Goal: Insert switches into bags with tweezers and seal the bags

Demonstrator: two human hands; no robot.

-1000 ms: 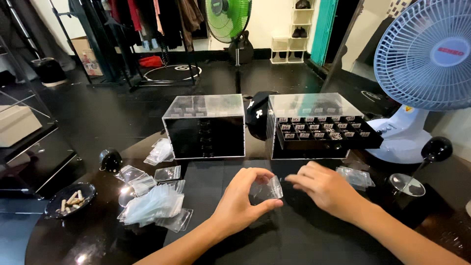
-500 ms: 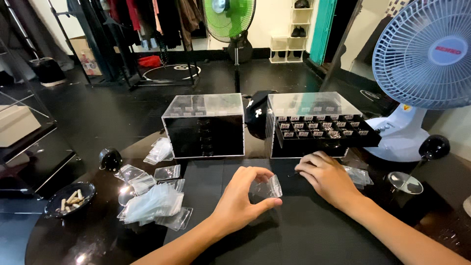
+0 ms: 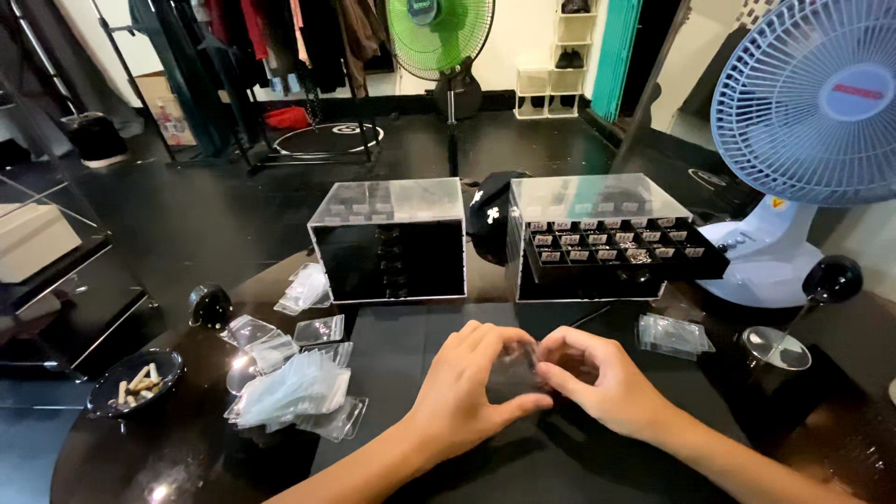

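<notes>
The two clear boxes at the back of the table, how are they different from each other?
The left clear box has all its drawers shut, so its front is flat and dark. The right clear box has one drawer pulled out, showing rows of small compartments. The left box stands beside loose small plastic bags; the right one stands by the blue fan. Both are see-through cases with dark drawers, about equal in size.

The left hand (image 3: pixel 471 387) and right hand (image 3: pixel 602 378) meet fingertip to fingertip, fingers curled inward.

Round black table (image 3: pixel 579 467), well loaded.
Two clear drawer boxes (image 3: pixel 387 241) at twelve o'clock, plastic bags (image 3: pixel 294 392) at nine, small dish (image 3: pixel 131 381) beyond them.
</notes>
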